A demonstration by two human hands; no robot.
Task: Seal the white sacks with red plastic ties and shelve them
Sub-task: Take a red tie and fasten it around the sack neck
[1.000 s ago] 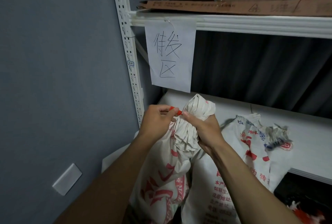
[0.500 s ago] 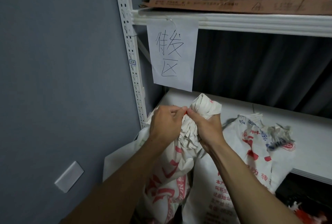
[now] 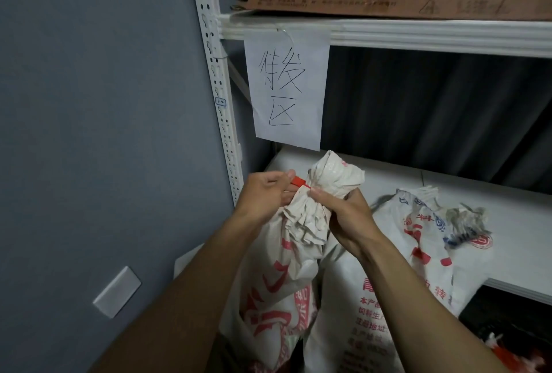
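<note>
A white sack [image 3: 286,277] with red print stands upright in front of the shelf, its top bunched into a twisted neck. My right hand [image 3: 343,217] grips that neck from the right. My left hand [image 3: 265,196] pinches the red plastic tie [image 3: 300,183], which reaches to the left side of the neck. A second white sack [image 3: 418,250] with red and blue print leans on the white shelf board [image 3: 507,223] to the right, its top gathered.
A perforated white shelf upright [image 3: 218,88] runs along the grey wall on the left. A paper sign [image 3: 286,88] with handwriting hangs from the upper shelf [image 3: 418,35], which carries flat cardboard. A wall plate [image 3: 116,292] sits low left.
My left hand has drawn back to the left, so the red tie shows again between it and the sack's neck. The right hand keeps its grip.
</note>
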